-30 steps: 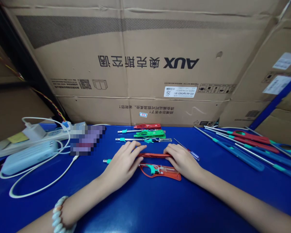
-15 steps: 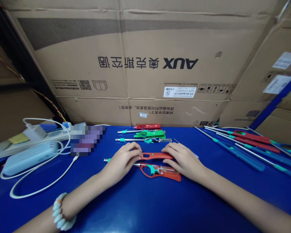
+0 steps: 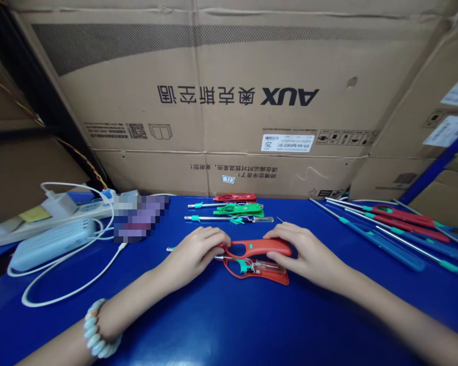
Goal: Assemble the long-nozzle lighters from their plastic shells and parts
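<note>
Between my two hands is a loose orange lighter shell half [image 3: 263, 247] with a finger loop. My left hand [image 3: 204, 249] pinches its loop end, and my right hand [image 3: 295, 250] grips its handle end. Just below it on the table lies the other half, an open orange lighter body [image 3: 277, 276], with a green trigger, white wires and a clear tube inside. Its metal rod passes left under my left hand, and the green-collared tip [image 3: 170, 249] shows beyond. The held shell partly covers the upper edge of this body.
Behind my hands lie green lighter parts [image 3: 248, 209], red lighter parts [image 3: 236, 197] and metal rods. Several long lighters [image 3: 385, 244] are at the right. A blue power bank [image 3: 53, 245], white cables and a power strip occupy the left. A cardboard wall [image 3: 229, 122] closes off the back.
The orange shell half has tilted so its broad outer face and loop show more. It has come closer over the open body. Both hands stay on it.
</note>
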`<state>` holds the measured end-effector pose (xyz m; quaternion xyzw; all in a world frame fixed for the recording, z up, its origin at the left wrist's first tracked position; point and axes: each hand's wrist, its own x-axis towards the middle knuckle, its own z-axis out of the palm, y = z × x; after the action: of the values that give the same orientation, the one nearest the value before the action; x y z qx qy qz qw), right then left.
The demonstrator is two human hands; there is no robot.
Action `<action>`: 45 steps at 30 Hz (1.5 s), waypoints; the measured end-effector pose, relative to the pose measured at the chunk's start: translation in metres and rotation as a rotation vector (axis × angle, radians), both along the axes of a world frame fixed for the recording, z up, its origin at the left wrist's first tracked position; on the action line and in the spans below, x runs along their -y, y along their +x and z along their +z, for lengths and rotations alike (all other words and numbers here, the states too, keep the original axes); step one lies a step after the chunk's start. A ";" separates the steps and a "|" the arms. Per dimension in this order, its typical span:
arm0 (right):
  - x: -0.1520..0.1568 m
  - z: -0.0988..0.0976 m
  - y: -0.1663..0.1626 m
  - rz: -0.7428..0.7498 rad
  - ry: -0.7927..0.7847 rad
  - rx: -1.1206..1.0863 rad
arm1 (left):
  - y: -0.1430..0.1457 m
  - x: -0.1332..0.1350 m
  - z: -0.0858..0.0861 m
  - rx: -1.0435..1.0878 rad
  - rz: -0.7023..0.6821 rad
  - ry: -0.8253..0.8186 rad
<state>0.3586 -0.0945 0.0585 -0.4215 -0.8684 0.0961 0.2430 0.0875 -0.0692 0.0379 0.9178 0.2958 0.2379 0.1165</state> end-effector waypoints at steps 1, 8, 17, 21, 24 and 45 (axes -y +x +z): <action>0.000 0.002 0.001 -0.005 -0.002 -0.012 | -0.001 -0.001 0.001 0.006 0.009 -0.010; 0.004 0.010 0.001 -0.031 -0.038 -0.038 | -0.003 -0.004 0.003 0.059 0.033 -0.033; 0.013 0.003 -0.007 -0.076 -0.168 0.106 | 0.002 0.001 0.006 0.008 0.071 -0.156; 0.015 0.000 -0.010 -0.060 -0.186 0.154 | 0.002 0.000 0.005 -0.022 0.052 -0.161; 0.014 -0.002 -0.009 -0.041 -0.198 0.181 | 0.002 0.000 0.004 -0.039 0.056 -0.161; 0.012 -0.002 -0.010 -0.034 -0.290 0.217 | 0.002 -0.001 0.000 -0.071 0.064 -0.174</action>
<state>0.3491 -0.1064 0.0563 -0.4747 -0.8592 0.1701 0.0864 0.0894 -0.0679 0.0382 0.9021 0.3485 0.1821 0.1776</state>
